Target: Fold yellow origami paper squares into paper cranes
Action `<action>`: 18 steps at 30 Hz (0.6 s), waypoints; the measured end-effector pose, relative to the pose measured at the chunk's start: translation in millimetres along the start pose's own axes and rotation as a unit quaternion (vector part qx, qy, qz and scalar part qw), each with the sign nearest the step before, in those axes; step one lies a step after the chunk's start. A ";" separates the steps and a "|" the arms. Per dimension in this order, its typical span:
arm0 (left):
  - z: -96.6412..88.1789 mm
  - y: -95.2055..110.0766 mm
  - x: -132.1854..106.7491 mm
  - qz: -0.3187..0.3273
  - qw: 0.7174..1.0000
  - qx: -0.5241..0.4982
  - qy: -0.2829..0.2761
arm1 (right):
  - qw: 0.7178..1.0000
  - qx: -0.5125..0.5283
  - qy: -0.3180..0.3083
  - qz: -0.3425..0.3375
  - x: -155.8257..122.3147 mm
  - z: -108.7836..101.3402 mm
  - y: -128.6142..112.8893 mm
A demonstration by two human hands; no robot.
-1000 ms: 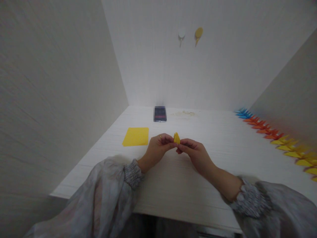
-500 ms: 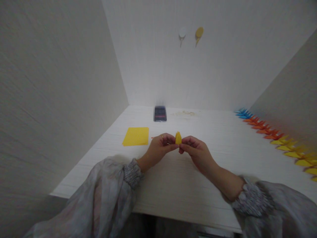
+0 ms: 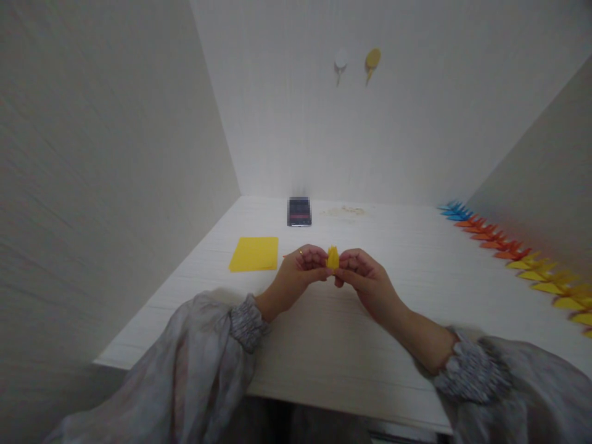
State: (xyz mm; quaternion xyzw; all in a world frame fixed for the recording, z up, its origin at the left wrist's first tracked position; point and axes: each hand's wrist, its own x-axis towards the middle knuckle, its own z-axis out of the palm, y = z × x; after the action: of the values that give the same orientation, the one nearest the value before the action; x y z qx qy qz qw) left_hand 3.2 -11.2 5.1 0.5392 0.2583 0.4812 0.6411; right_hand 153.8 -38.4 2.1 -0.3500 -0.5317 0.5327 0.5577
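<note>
A small folded yellow paper piece is held just above the white table between both hands. My left hand, with a ring on one finger, pinches its left side with closed fingers. My right hand pinches its right side, fingers curled together. Both wrists come out of grey gathered sleeves.
A stack of flat yellow paper sheets lies left of the hands. A dark phone rests near the back wall. A row of folded blue, orange and yellow paper pieces runs along the right wall. Two hooks hang on the back wall.
Both hands have lifted a little and drawn closer together around the yellow piece, which has shifted slightly in the fingers.
</note>
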 end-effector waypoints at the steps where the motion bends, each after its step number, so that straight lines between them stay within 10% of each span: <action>1: -0.2 0.4 -0.2 -0.002 1.000 0.006 0.001 | 1.000 0.000 -0.001 0.002 0.3 -0.5 0.3; 10: -2.5 0.5 -0.3 -0.008 0.999 0.048 -0.010 | 1.000 0.005 -0.006 0.022 0.9 -2.9 0.2; 18: -3.1 4.0 -1.1 0.113 0.986 0.124 -0.020 | 1.000 -0.007 0.001 0.009 2.0 -2.0 0.8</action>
State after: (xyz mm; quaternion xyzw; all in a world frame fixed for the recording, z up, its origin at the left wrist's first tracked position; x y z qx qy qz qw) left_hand -1.3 -11.0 7.8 0.6497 0.2406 0.5040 0.5157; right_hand 155.3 -35.9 1.4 -0.3587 -0.5319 0.5337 0.5510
